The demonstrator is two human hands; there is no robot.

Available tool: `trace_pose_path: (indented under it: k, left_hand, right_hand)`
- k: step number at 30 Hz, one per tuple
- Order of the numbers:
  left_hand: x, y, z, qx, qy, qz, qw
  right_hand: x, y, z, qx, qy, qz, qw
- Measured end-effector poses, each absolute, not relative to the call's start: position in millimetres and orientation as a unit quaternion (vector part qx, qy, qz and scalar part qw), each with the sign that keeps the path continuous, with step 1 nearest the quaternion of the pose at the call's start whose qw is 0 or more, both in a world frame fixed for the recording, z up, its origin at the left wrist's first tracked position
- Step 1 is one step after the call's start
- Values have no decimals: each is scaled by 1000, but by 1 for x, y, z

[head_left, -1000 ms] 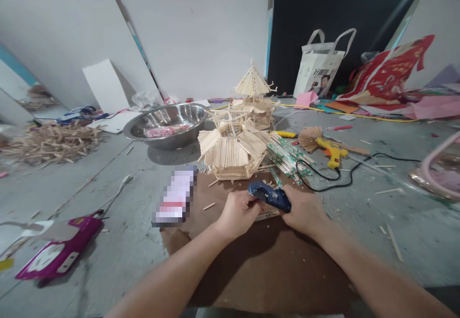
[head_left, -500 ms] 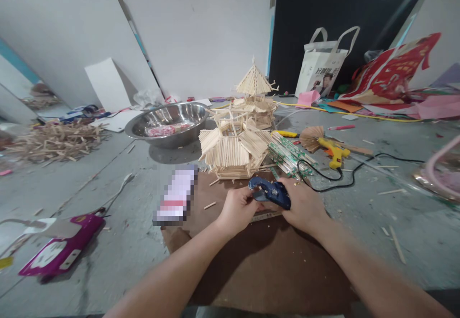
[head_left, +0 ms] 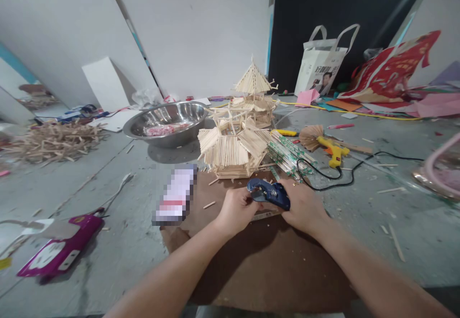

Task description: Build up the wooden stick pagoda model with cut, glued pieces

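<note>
In the head view my right hand (head_left: 304, 206) is wrapped round the handles of a dark blue hand cutter (head_left: 271, 193) with a curved jaw. My left hand (head_left: 237, 208) is closed at the jaw, its fingers pinched together. Whatever lies between those fingers is too small to make out. Just beyond the hands stands a pavilion-like model of pale wooden sticks (head_left: 233, 151), with a low sloped roof. Behind it rises a pointed stick roof (head_left: 253, 79). A brown board (head_left: 273, 260) lies under both hands, and a short stick piece (head_left: 209, 205) rests on it.
Left of the model are a phone (head_left: 176, 194) with a blurred screen and a steel basin (head_left: 165, 138). A purple power strip (head_left: 61, 251) lies at the near left. To the right are wrapped stick bundles (head_left: 289, 152) and a yellow glue gun (head_left: 335, 152) with a black cord.
The view has shifted very slightly. Both hands and the blue cutter hold nearly the same pose as before.
</note>
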State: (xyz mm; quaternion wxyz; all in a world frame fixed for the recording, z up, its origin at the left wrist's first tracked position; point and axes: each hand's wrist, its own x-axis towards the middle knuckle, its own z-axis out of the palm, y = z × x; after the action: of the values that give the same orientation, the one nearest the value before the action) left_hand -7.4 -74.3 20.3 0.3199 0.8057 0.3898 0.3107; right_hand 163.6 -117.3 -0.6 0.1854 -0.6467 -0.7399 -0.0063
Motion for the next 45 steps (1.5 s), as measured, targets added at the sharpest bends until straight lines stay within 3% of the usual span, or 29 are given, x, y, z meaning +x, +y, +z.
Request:
trace_pose_path:
  k: [22,39,45]
  left_hand:
    - [-6,-76,19,790,375,326,359]
    - [-2,-76,17,732,386,322,461]
    - [-4,-74,18,761,367,316,433]
  right_hand:
    - [161,-122,3,-682,-714,26,157]
    - [160,-122,6,-709,-695,16,115]
    - [160,-120,5,-676,-719,16,164]
